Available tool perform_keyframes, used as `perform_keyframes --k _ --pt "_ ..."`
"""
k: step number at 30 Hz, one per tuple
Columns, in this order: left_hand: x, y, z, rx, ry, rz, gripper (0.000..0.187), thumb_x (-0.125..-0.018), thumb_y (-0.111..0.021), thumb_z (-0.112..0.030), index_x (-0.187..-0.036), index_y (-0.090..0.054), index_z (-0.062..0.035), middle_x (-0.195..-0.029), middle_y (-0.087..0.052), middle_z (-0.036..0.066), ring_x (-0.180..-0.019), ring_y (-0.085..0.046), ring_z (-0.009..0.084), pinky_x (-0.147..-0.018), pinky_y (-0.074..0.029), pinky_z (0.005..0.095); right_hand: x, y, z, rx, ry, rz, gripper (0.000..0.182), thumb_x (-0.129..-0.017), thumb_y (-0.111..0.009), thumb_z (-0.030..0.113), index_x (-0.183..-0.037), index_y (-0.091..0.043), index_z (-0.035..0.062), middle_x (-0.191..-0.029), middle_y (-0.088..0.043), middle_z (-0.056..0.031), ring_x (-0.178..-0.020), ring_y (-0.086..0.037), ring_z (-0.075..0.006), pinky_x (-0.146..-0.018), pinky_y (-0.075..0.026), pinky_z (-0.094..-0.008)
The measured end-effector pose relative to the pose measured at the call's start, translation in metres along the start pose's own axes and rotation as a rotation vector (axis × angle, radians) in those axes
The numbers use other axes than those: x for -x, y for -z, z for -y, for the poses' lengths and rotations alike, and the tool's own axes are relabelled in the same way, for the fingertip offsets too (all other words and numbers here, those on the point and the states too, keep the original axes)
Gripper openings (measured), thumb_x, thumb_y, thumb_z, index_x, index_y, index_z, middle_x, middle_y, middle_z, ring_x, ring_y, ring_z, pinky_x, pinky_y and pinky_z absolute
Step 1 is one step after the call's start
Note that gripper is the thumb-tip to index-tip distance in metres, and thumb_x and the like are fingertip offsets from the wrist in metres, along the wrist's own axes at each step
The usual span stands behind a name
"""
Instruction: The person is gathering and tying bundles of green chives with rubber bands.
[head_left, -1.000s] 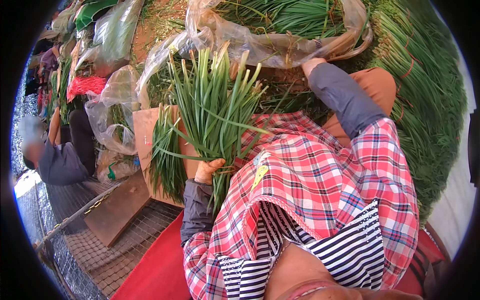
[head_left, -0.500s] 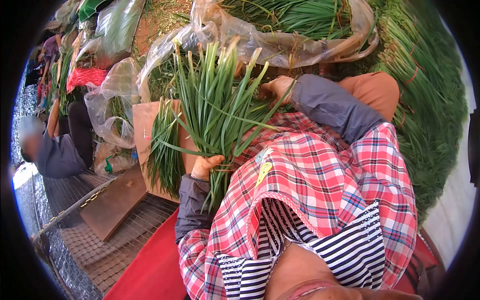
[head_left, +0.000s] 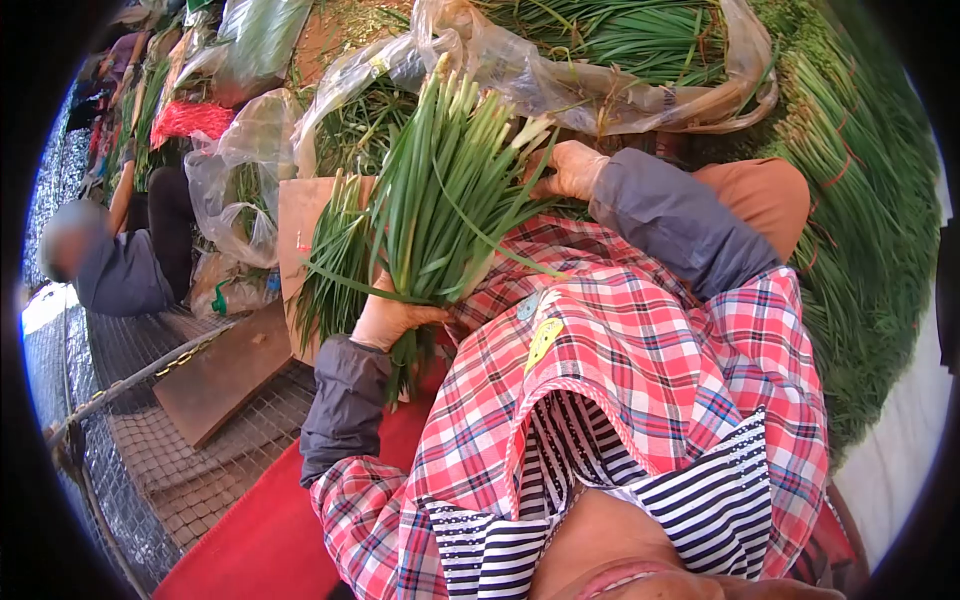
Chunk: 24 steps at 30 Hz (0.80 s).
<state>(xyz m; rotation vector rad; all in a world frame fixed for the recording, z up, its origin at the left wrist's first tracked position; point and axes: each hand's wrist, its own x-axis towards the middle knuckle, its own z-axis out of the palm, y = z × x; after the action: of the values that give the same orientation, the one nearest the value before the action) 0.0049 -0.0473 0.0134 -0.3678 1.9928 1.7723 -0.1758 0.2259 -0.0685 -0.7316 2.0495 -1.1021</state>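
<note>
A thick bunch of long green stalks [head_left: 425, 220] fans upward with its pale cut ends at the top. My left hand [head_left: 388, 315] is wrapped round its lower part, and leaf tips hang below the fist. At the bunch's right edge, my right hand [head_left: 572, 170] is closed on stalks near their pale ends, its fingertips partly hidden behind them. Another bundle of green stalks [head_left: 335, 255] lies just left of the held bunch, over a brown board [head_left: 297, 215].
Clear plastic sheeting [head_left: 600, 95] borders a heap of green stalks [head_left: 650, 40] ahead. Tied bundles [head_left: 850, 200] are piled on the right. A co-worker [head_left: 130, 265] sits at the left, beyond a loose board [head_left: 225, 375] on netting. Red strands [head_left: 190, 122] lie beside plastic bags.
My left hand has moved left and slightly up with the bunch, which now looks fuller and closer together. My right hand now touches the bunch's right edge. The whole view has shifted slightly.
</note>
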Motion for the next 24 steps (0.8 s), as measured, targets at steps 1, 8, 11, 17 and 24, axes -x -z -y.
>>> perform_keyframes --k 1,8,11,17,24 --pt "-0.002 0.003 0.016 -0.061 0.001 -0.007 0.072 -0.061 -0.068 0.011 -0.124 -0.035 -0.0039 -0.110 -0.056 0.009 -0.095 -0.057 0.0189 -0.082 -0.048 0.0331 -0.003 -0.005 -0.006 0.029 0.016 -0.030 0.029 -0.072 -0.067 0.021 -0.099 -0.063 0.0104 -0.088 -0.064 -0.0121 -0.085 -0.060 -0.0272 -0.075 -0.045 -0.0355" --pt "-0.011 -0.023 0.056 0.056 -0.159 -0.341 0.061 -0.063 -0.066 0.008 -0.119 -0.043 -0.0034 -0.109 -0.058 0.009 -0.098 -0.057 0.0179 -0.083 -0.046 0.0291 -0.021 -0.022 -0.023 0.479 0.055 -0.307 0.021 -0.077 -0.056 0.030 -0.092 -0.063 0.0174 -0.083 -0.063 -0.0115 -0.081 -0.060 -0.0313 -0.067 -0.047 -0.0416" --pt "-0.024 -0.008 0.058 0.005 -0.104 -0.220 0.058 -0.064 -0.069 0.002 -0.117 -0.046 -0.0031 -0.110 -0.058 0.009 -0.096 -0.057 0.0170 -0.082 -0.046 0.0287 -0.031 -0.031 -0.029 0.321 0.125 -0.394 0.027 -0.082 -0.051 0.023 -0.105 -0.059 0.0132 -0.094 -0.061 -0.0149 -0.088 -0.058 -0.0330 -0.075 -0.046 -0.0408" --pt "-0.002 0.002 0.001 0.186 0.154 -0.069 0.041 -0.065 -0.068 0.002 -0.105 -0.057 -0.0014 -0.091 -0.063 0.011 -0.079 -0.062 0.0203 -0.066 -0.051 0.0326 -0.027 -0.025 -0.001 0.345 -0.075 -0.341 0.034 -0.082 -0.049 0.025 -0.115 -0.052 0.0136 -0.092 -0.061 -0.0170 -0.088 -0.057 -0.0353 -0.075 -0.045 -0.0433" --pt "-0.001 0.005 -0.002 0.258 0.310 -0.061 0.037 -0.067 -0.065 0.002 -0.103 -0.057 -0.0002 -0.088 -0.063 0.011 -0.073 -0.062 0.0208 -0.060 -0.051 0.0325 -0.031 0.020 -0.059 0.361 -0.373 -0.457 0.025 -0.083 -0.047 0.024 -0.098 -0.061 0.0097 -0.094 -0.061 -0.0187 -0.091 -0.058 -0.0344 -0.077 -0.045 -0.0420"
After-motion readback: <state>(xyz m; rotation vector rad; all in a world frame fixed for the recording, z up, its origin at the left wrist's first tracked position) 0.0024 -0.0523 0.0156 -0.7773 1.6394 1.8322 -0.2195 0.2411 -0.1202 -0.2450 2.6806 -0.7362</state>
